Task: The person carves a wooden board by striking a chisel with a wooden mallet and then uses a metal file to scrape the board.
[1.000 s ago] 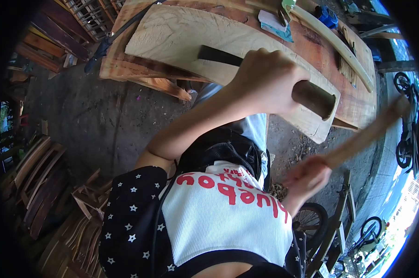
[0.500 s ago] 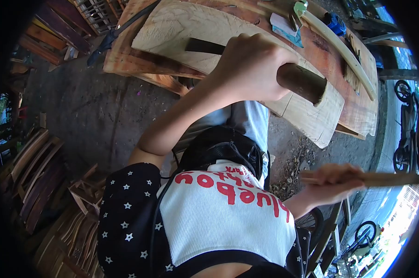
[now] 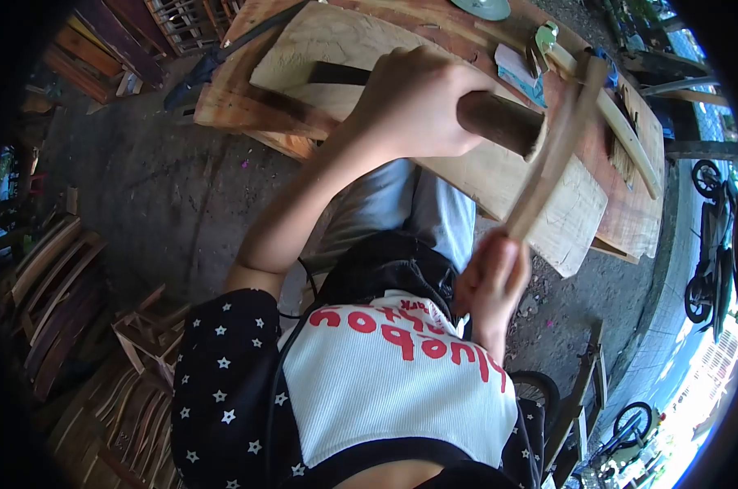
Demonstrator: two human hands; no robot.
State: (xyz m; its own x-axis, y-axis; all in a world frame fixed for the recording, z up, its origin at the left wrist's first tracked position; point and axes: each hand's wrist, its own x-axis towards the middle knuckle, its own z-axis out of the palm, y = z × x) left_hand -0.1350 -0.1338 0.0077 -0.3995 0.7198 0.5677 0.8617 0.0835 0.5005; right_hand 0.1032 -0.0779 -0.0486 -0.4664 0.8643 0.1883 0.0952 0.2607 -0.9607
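Note:
My left hand [image 3: 414,102] grips a chisel by its round dark wooden handle [image 3: 503,122]. The chisel's black blade [image 3: 336,75] lies against a pale wooden plank [image 3: 320,45] on the workbench. My right hand [image 3: 491,281] holds a long wooden stick [image 3: 556,151] used as a mallet. The stick is blurred and its upper part is right at the butt end of the chisel handle.
The reddish workbench [image 3: 630,204] carries a curved wooden slat [image 3: 622,138], a sanding disc [image 3: 479,8], a small pale block [image 3: 512,61] and a brush. Stacked chair parts [image 3: 59,285] lie on the ground at left. Bicycles and a motorbike [image 3: 707,236] stand at right.
My right hand swung the stick from low at the right up and across onto the end of the chisel handle. My left hand with the chisel shifted slightly up and left in view.

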